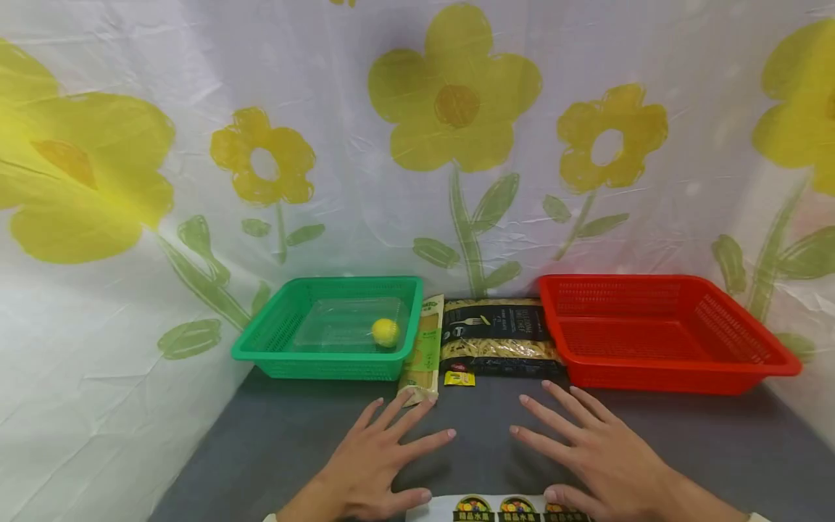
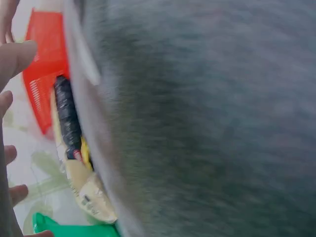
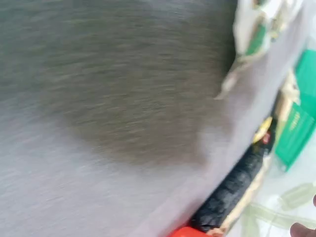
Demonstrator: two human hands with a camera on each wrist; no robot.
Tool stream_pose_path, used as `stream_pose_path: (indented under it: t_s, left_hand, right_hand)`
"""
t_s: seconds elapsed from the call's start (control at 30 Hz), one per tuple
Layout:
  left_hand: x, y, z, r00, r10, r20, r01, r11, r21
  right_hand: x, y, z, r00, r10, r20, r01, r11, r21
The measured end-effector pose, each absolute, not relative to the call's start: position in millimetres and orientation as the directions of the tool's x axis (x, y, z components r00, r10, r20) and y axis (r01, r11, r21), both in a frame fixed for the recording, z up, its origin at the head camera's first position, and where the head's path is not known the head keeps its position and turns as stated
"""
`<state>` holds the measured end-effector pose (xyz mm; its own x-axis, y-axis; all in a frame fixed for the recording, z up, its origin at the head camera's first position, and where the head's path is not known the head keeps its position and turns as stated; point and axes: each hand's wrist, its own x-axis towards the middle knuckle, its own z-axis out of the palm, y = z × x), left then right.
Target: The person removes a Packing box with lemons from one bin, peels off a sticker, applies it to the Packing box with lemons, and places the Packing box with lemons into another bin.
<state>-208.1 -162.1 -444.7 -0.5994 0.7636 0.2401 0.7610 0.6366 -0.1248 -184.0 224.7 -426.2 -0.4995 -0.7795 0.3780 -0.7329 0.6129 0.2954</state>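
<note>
Both hands hover over the grey table with fingers spread, holding nothing. My left hand is nearest the lower end of a long green-and-beige packet. On the other side, my right hand is in front of the red basket. Between and below the hands lies a white sheet with round fruit labels, partly cut off by the frame. A small yellow packet lies just beyond the fingertips, before a black pasta bag. Only fingers of the left hand show in the left wrist view.
At the back left, a green basket holds a clear plastic box and a yellow ball-like item. A white cloth with yellow flowers hangs behind the table.
</note>
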Motion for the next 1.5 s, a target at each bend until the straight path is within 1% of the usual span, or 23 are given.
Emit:
stream_pose_path:
  t_s: [0.07, 0.2, 0.3, 0.4, 0.53, 0.67, 0.87, 1.0, 1.13, 1.27, 1.4, 1.5]
  left_hand:
    - [-209, -160, -442, -0.641, 0.727, 0.246, 0.736, 0.673, -0.072]
    - [-213, -155, -438, -0.708, 0.638, 0.302, 0.677, 0.736, 0.032]
    - [-218, -154, -437, -0.744, 0.57, 0.349, 0.638, 0.761, 0.118]
    - [-224, -156, -436, -0.766, 0.515, 0.385, 0.61, 0.771, 0.183]
    - [-231, -159, -436, -0.766, 0.459, 0.451, 0.597, 0.769, 0.23]
    - [-240, -162, -438, -0.761, 0.375, 0.528, 0.585, 0.749, 0.311]
    - [-254, -169, -443, -0.78, 0.157, 0.605, 0.528, 0.685, 0.502]
    - [-266, -171, -450, -0.769, -0.004, 0.639, 0.504, 0.613, 0.609]
    - [-276, -171, -456, -0.768, -0.178, 0.615, 0.444, 0.544, 0.712]
    - [-283, -175, -463, -0.79, -0.323, 0.521, 0.349, 0.461, 0.816]
    - [-287, -184, -468, -0.797, -0.437, 0.417, 0.292, 0.325, 0.899]
    - [-290, -191, -472, -0.806, -0.489, 0.333, 0.28, 0.181, 0.943]
  right_hand:
    - [-186, 221, -422, -0.521, -0.756, 0.396, -0.721, 0.638, 0.27]
    - [-192, 215, -411, -0.562, -0.697, 0.446, -0.683, 0.695, 0.225]
    - [-197, 212, -402, -0.588, -0.65, 0.482, -0.657, 0.731, 0.186]
    - [-201, 210, -395, -0.614, -0.621, 0.487, -0.644, 0.751, 0.146]
    - [-204, 204, -389, -0.63, -0.603, 0.49, -0.64, 0.76, 0.113]
    - [-208, 198, -385, -0.619, -0.595, 0.513, -0.649, 0.755, 0.092]
    - [-223, 183, -375, -0.579, -0.591, 0.562, -0.682, 0.728, 0.063]
    - [-233, 172, -366, -0.564, -0.584, 0.584, -0.696, 0.717, 0.045]
    - [-241, 160, -360, -0.569, -0.578, 0.585, -0.712, 0.702, 0.0]
    - [-250, 145, -359, -0.57, -0.565, 0.596, -0.74, 0.669, -0.073]
    - [-260, 126, -362, -0.588, -0.537, 0.605, -0.759, 0.625, -0.182]
    - [-267, 113, -367, -0.62, -0.504, 0.601, -0.755, 0.592, -0.282]
